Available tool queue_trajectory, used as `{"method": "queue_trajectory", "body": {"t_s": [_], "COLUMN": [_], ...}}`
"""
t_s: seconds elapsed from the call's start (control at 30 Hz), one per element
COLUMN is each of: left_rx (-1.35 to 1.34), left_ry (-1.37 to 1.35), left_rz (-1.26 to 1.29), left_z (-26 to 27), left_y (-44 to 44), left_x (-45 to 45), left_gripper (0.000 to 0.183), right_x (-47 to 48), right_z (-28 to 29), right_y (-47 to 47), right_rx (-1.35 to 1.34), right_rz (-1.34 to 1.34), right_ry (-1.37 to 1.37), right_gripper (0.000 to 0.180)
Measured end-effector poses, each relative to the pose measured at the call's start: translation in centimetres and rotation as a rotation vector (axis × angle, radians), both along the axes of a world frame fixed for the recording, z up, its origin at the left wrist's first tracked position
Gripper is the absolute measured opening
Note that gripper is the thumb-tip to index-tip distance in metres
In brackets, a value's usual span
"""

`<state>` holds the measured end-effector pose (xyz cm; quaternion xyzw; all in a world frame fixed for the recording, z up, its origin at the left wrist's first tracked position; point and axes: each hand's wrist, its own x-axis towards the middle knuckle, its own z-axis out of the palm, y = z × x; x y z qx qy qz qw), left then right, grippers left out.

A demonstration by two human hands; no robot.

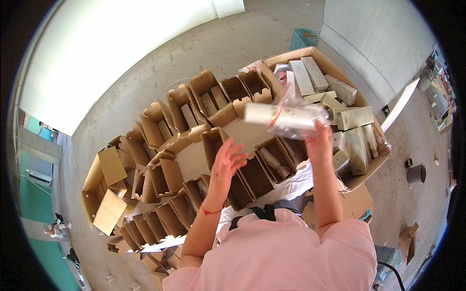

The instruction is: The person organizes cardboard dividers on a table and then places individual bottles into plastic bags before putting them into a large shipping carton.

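My right hand point(319, 142) grips the right end of a white carton in a clear plastic bag with a red stripe point(282, 115), held above the cardboard boxes. My left hand point(229, 160) hangs over the boxes with its fingers apart and nothing in it. Beneath it stand narrow open-topped cardboard boxes in rows; one near the middle point(255, 178) shows a brown inside. Another box, between my hands, has a wrapped item point(273, 160) lying in it. Several boxes in the far row hold pale cartons point(189, 116).
A large cardboard box point(380, 160) at the right is filled with pale cartons point(301, 77). Folded cardboard pieces point(110, 212) lie at the left end. A teal bin point(302, 39) stands beyond, a dark bucket point(416, 174) on the floor at right. Loose cardboard point(358, 202) lies beside me.
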<state>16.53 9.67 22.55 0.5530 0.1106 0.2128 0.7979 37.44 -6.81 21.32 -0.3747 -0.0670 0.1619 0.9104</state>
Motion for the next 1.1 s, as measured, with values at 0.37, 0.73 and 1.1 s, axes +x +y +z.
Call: {"method": "queue_trajectory", "body": {"t_s": [0.37, 0.73, 1.1], "left_rx": [-0.106, 0.024, 0.266], "left_ry": [-0.162, -0.110, -0.197], "left_rz": [0.216, 0.252, 0.262], "left_z": [4.5, 5.3, 7.5], "left_y": [1.1, 3.7, 2.9], "left_x": [-3.2, -8.6, -7.9], "left_gripper": [0.068, 0.054, 0.047], "right_x": [-11.6, -12.6, -13.5], "right_z": [-0.1, 7.1, 8.7], "right_y": [4.7, 10.3, 11.5], "right_rx": [-0.161, -0.333, -0.042], "right_rz": [0.666, 0.535, 0.647], "right_ry": [-0.320, -0.835, -0.716], "right_gripper": [0.059, 0.048, 0.007]}}
